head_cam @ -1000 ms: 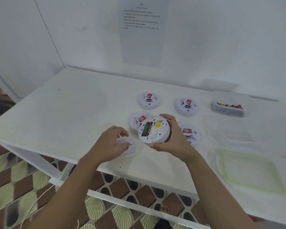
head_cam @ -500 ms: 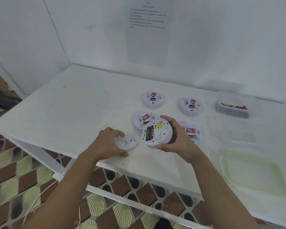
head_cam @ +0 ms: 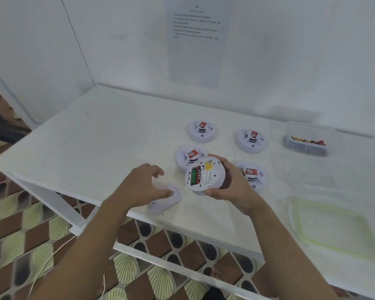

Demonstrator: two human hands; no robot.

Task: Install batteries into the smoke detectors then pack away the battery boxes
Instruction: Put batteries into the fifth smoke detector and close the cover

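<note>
My right hand [head_cam: 232, 187] grips a round white smoke detector [head_cam: 205, 175] just above the table, its back facing up. Green and red batteries [head_cam: 195, 176] sit in its open compartment. My left hand [head_cam: 142, 187] is to its left with fingers loosely spread. Its thumb rests on a flat white cover plate [head_cam: 166, 201] lying near the table's front edge. Several other detectors lie face up: two at the back [head_cam: 201, 131] [head_cam: 252, 140], one behind the held unit [head_cam: 188, 156], one to its right [head_cam: 253, 174]. A clear battery box [head_cam: 305, 142] stands at the back right.
A clear lid with a green rim [head_cam: 331, 226] lies at the front right of the white table [head_cam: 95, 148]. Walls close the back and left, and a printed sheet [head_cam: 196, 37] hangs on the back wall. The front edge drops to a tiled floor.
My left hand has lowered the cover plate onto the table near the front edge and its fingers have loosened. My right hand still holds the detector in about the same place.
</note>
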